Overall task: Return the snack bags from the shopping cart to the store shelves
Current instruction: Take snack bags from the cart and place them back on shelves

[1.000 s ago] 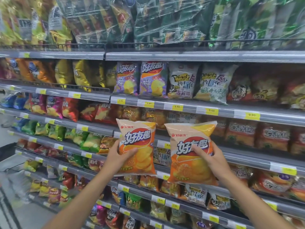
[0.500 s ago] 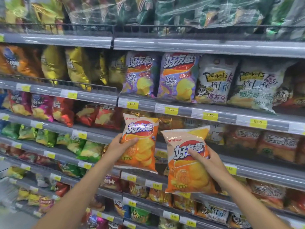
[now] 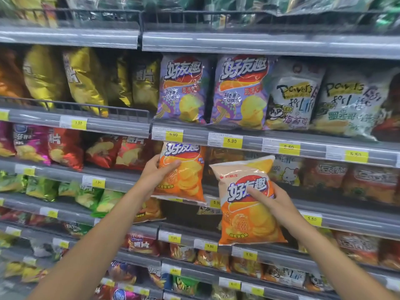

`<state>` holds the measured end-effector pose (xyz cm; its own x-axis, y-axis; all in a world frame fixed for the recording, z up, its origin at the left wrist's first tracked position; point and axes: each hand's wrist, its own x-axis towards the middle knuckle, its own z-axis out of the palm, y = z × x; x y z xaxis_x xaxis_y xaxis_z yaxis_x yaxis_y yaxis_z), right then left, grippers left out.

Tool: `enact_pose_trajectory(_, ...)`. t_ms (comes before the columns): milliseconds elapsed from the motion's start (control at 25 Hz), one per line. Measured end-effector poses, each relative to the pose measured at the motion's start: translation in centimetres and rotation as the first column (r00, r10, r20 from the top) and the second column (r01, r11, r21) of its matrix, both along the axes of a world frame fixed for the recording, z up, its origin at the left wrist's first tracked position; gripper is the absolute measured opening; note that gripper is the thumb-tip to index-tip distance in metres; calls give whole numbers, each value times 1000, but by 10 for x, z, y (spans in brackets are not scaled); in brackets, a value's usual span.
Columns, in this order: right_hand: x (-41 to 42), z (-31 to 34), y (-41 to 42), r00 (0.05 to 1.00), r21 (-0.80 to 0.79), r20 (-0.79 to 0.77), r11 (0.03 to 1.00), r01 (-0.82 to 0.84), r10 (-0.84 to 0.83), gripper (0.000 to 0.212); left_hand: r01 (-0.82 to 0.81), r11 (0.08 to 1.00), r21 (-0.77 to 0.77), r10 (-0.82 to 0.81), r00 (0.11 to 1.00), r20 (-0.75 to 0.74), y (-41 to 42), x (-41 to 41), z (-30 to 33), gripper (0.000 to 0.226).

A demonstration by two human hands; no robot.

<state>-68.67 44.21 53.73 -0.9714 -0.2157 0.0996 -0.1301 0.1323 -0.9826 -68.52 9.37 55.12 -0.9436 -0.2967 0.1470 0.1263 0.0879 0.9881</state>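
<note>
Across the whole view, grey metal store shelves (image 3: 270, 43) are running in tiers, their smooth plastic edge strips carrying small yellow price tags (image 3: 232, 141), with a low wire rail fronting the tier at ten o'clock. Puffy, crinkled foil and plastic bags are filling every tier: glossy gold bags (image 3: 86, 79) are leaning at ten o'clock, and two purple bags (image 3: 184, 89) printed with mushrooms and pale chips are standing upright at twelve o'clock. Near the centre, two matching snack bags are being held up in front of the shelves, both pillow-shaped, shiny, orange below and paler above, with bold blue-and-white characters on a red oval and a picture of ridged yellow chips. Toward four o'clock, the right orange bag (image 3: 246, 204) is tilting slightly, clear of the shelf edge, with the right hand (image 3: 275, 202) gripping its right side, fingers closed across the front. Just above centre, the left orange bag (image 3: 184, 172) is sitting with its top tucked under the price strip, while the left hand (image 3: 158, 172) is clasping its left edge, thumb pressing on the front.
</note>
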Motion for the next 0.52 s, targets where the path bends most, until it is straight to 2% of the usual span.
enact_pose_trajectory(80, -5, 2, -3, 1000, 9, -13, 1000, -2, 2, 45, 2, 998, -57, -2, 1000, 8, -9, -13, 7, 59)
enact_pose_trajectory(200, -14, 6, -7, 1000, 23, -23, 1000, 1, 0, 53, 21, 992, -128, -13, 998, 64, -22, -33, 13, 107)
enact_pose_trajectory(240, -17, 7, -9, 1000, 23, -24, 1000, -6, 6, 55, 13, 991, -134, -3, 997, 72, -23, -37, 14, 115)
enact_pose_trajectory(400, -25, 9, -12, 999, 26, -19, 999, -36, 37, 54, -13, 997, -82, 19, 997, 73, -28, -53, 9, 120)
enact_pose_trajectory(520, -30, 6, -13, 997, 32, 23, 997, -76, 76, 47, 24, 997, -73, -21, 999, 40, -29, -60, 7, 103)
